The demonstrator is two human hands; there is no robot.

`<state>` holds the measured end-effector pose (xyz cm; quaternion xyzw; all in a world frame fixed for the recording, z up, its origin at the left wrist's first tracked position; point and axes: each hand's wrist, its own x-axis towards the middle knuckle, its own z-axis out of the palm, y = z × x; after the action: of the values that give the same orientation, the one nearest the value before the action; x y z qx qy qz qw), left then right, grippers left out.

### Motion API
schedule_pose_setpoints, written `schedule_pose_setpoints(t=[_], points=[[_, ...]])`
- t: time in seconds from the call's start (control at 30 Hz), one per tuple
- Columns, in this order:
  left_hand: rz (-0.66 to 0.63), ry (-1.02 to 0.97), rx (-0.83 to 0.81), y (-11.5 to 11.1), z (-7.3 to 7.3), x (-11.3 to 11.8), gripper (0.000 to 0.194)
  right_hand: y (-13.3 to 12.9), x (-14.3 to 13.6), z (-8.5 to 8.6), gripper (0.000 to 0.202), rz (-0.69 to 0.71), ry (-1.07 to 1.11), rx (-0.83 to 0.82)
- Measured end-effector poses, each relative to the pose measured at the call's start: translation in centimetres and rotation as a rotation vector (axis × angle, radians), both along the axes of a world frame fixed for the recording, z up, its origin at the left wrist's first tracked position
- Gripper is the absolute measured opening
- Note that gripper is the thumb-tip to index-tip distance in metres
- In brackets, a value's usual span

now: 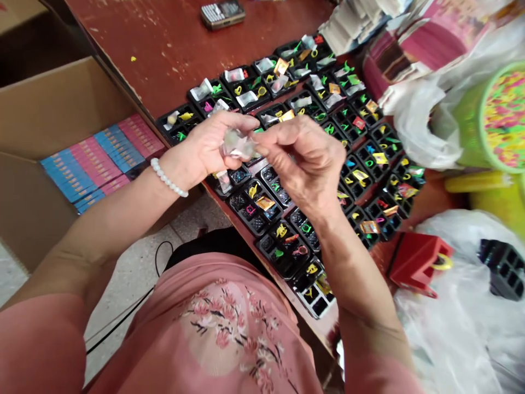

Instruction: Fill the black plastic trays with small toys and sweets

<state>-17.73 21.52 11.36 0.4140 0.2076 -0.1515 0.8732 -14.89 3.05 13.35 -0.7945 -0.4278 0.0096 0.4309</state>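
Observation:
Clear plastic packets [238, 144] lie in my left hand [209, 143], whose fingers curl around them above the black trays. My right hand [305, 158] meets it from the right, thumb and forefinger pinched at the edge of the same packets. Below both hands, black compartment trays [283, 246] cover part of the red-brown table. Small yellow, green and pink plastic pieces sit in their compartments, and many trays also hold clear or orange packets. What is inside the packets in my hand is too blurred to make out.
An open carton [53, 109] of blue and pink boxes stands at the left. A phone [222, 13] lies at the table's back. On the right are a green basket [470, 117] of colourful pieces, a red box [418, 262], plastic bags [455, 328] and a black tray stack [502, 268].

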Motion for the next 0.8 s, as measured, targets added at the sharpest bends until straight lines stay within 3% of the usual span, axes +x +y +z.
schedule_pose_setpoints(t=[0.1, 0.2, 0.33, 0.4, 0.47, 0.63, 0.8], points=[[0.089, 0.033, 0.021, 1.4, 0.4, -0.1, 0.015, -1.3, 0.3, -0.5, 0.029, -0.012, 0.104, 0.018], [0.162, 0.025, 0.106, 2.5, 0.1, -0.7, 0.009, -2.5, -0.3, -2.7, 0.023, 0.086, 0.207, -0.075], [0.115, 0.000, 0.183, 2.8, -0.9, -1.6, 0.017, -3.0, -1.6, -6.1, 0.013, 0.132, 0.181, -0.273], [0.067, -0.013, 0.220, 2.4, -1.3, -2.0, 0.018, -2.8, -2.1, -6.7, 0.011, 0.110, 0.126, -0.305], [0.020, -0.014, 0.236, 1.7, -1.4, -2.2, 0.021, -2.6, -2.4, -6.4, 0.014, 0.074, 0.050, -0.255], [-0.004, 0.013, 0.132, -1.0, -1.4, -2.3, 0.020, -1.8, -3.4, -3.1, 0.022, -0.024, -0.110, -0.031], [-0.064, -0.032, 0.019, -3.6, -2.1, -2.3, 0.023, -0.9, -3.7, -1.8, 0.026, -0.077, -0.131, -0.103]])
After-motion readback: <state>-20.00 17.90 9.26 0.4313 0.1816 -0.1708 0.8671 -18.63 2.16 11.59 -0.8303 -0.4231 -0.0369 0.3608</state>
